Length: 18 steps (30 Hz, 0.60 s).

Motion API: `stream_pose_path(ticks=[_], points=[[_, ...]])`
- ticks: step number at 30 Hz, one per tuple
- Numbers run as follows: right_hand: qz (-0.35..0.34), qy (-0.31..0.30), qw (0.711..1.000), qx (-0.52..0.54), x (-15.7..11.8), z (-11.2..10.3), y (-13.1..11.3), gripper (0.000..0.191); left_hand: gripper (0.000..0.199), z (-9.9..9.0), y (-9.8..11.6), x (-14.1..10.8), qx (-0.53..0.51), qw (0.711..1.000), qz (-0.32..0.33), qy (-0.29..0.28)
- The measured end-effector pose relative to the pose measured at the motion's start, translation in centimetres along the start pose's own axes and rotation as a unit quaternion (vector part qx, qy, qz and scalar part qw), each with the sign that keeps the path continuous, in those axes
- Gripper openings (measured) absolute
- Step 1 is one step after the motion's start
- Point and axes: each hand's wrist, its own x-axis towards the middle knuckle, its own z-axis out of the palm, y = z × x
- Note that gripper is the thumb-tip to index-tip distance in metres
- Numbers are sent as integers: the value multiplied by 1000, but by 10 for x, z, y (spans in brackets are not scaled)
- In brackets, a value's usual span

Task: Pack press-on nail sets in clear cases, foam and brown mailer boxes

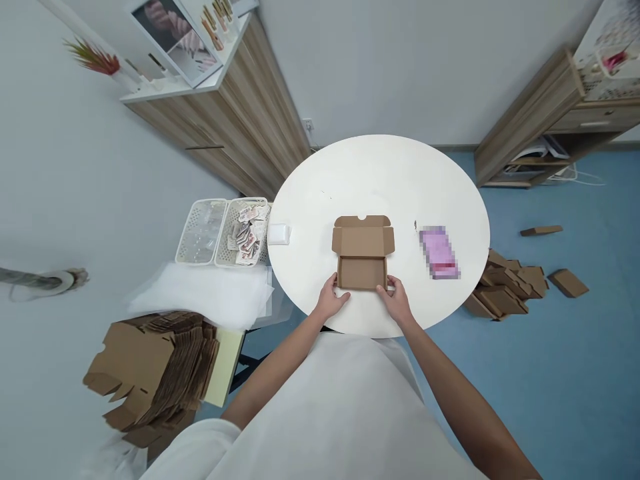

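An empty brown cardboard box [363, 272] lies on the round white table [375, 180] just in front of me. Its lid [363, 241] stands folded back, with the side flaps spread outward. My left hand [331, 301] holds the box's near left corner, fingers along the side wall and thumb by the front edge. At the near right corner, my right hand [397, 302] grips the box with its thumb at the front wall and fingers on the side. Some fingertips are hidden behind the walls.
A blurred pink-purple item [440, 252] lies right of the box. White packets [279, 234] sit at the left edge. Beside the table are white baskets [220, 233] with cards, white foam sheets [200, 293] and stacked flat cardboard [155, 373]. Folded boxes [510, 283] lie on the floor at right.
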Motion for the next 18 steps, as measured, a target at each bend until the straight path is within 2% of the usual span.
stream_pose_path(ticks=[3,6,8,10,13,15,18], points=[[-20,77,996,-49,-9,0,-5,59,77,-3,-6,-1,-4,1000,-11,-4],[-76,168,981,-63,-20,9,-20,53,75,-18,-16,-3,-6,1000,-6,1],[-113,170,978,-52,-23,23,-37,49,72,-38,-24,-1,0,1000,0,19],[-137,121,981,-57,-19,45,-57,44,66,-64,-33,7,12,999,0,53],[-143,-12,986,-88,-2,90,-87,33,56,-107,-49,25,30,992,-25,118],[-115,-87,986,-85,15,125,-102,30,55,-133,-59,39,35,988,-40,148],[-32,-119,992,-32,45,176,-117,38,61,-162,-68,61,22,983,-59,172]])
